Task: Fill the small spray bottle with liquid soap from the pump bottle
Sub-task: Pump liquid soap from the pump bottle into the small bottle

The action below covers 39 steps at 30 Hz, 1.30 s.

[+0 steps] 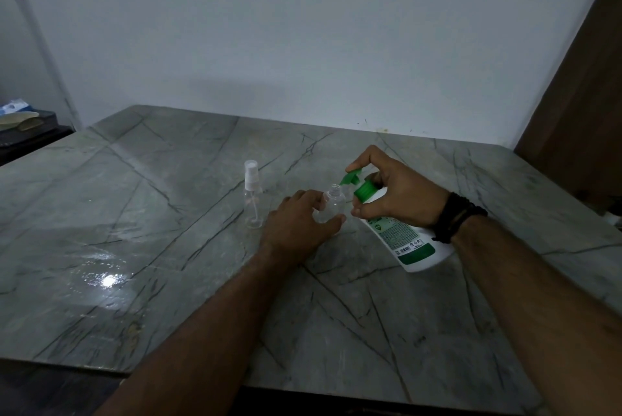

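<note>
**Fingers on both bottles at the bench**

Fingers (361, 160) of the right hand (400, 193) curl round the white pump bottle (409, 240), which is tilted toward the left, and the forefinger rests on top of its green pump head (351, 177). The spout hangs just over the uncapped mouth of the small clear bottle (331, 202). That bottle stands upright on the grey marble bench (168, 247), pinched between thumb and fingers of the left hand (299, 222). Another clear spray bottle (253, 195) with a white sprayer on top stands apart to the left. Dark bands (454, 217) wrap the right wrist.
</note>
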Each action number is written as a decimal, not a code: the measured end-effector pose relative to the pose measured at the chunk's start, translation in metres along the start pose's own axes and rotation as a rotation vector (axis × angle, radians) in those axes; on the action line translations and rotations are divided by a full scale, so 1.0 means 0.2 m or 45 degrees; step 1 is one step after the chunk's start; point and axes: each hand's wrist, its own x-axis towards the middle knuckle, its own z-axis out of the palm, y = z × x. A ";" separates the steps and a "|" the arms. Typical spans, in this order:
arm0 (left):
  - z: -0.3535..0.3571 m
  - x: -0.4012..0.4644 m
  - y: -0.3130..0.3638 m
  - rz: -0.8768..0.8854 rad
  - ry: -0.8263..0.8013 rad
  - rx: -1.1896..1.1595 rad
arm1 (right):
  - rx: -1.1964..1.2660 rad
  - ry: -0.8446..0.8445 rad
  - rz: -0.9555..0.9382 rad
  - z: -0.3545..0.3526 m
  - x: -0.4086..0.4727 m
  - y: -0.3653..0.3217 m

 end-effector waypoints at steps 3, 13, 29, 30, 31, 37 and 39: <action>0.00 0.00 0.00 -0.006 -0.009 -0.002 | 0.003 0.000 0.007 0.01 0.00 -0.01; -0.01 -0.01 0.01 0.002 -0.006 0.003 | 0.006 -0.001 0.013 0.01 0.00 0.00; -0.15 -0.05 0.19 0.372 0.362 -0.376 | 0.013 0.058 -0.001 0.02 -0.04 -0.01; -0.17 -0.05 0.21 0.420 0.315 -0.341 | 0.020 0.066 -0.006 0.02 -0.04 -0.01; -0.18 -0.04 0.24 0.453 0.253 -0.313 | 0.029 0.074 -0.010 0.02 -0.05 -0.01; -0.27 0.00 0.32 0.386 0.012 -0.289 | 0.143 0.069 0.004 0.02 -0.09 -0.01; -0.30 0.01 0.35 0.386 -0.053 -0.283 | 0.200 0.075 0.015 0.02 -0.11 -0.01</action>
